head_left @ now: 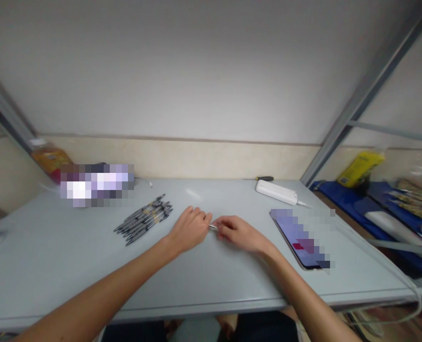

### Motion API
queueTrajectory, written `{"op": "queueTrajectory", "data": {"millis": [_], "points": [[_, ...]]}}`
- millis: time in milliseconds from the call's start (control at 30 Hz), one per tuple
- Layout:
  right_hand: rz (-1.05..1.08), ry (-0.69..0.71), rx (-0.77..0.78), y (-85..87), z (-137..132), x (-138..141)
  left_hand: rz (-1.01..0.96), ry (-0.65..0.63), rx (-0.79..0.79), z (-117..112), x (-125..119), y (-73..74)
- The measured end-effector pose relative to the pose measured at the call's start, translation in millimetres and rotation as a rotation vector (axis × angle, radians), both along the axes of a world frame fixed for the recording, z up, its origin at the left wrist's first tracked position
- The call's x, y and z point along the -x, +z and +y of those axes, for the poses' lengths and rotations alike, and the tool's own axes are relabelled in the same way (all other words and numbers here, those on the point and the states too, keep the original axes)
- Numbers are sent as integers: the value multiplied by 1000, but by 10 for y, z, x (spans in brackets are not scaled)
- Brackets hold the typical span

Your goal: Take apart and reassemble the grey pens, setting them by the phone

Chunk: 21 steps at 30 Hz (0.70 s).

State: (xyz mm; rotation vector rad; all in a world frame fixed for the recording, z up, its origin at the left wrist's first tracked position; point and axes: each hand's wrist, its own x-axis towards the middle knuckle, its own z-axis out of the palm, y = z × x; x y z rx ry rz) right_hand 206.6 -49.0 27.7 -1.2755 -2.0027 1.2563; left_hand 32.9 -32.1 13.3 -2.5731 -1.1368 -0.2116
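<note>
My left hand (191, 229) and my right hand (240, 232) meet at the middle of the grey table (54, 256). Both are curled into a pinch around a thin, pale, pen-like piece (213, 226) that spans the small gap between them. Most of that piece is hidden by my fingers. To the left of my left hand lies a pile of several grey pens (145, 218), fanned out on the tabletop and not touched by either hand.
A phone (300, 240) lies flat to the right of my right hand. A white power bank (277, 192) with a cable and a black-handled screwdriver (263, 178) sit at the back right. A blurred object (97, 184) stands at the back left.
</note>
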Motion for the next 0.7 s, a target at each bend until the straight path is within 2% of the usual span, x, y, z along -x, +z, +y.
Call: {"op": "queueTrajectory", "data": {"millis": [67, 133, 200, 267, 367, 433, 533, 700], "points": [[-272, 7, -243, 9, -31, 20, -26, 20, 35, 13, -102, -10], [-502, -103, -368, -6, -49, 55, -42, 19, 28, 17, -190, -12], [-634, -220, -358, -20, -42, 76, -47, 0, -18, 9, -251, -14], [-649, -244, -236, -7, -9, 67, -50, -29, -71, -7, -283, -22], [-560, -123, -42, 54, 42, 34, -56, -48, -98, -16, -299, -52], [-539, -88, -26, 79, 45, 36, -56, -20, -65, -6, -302, -73], [-645, -150, -135, 45, -9, 92, -44, 53, 33, 15, -307, -79], [-905, -238, -437, -72, -103, 200, -36, 211, 184, 5, -315, -23]]}}
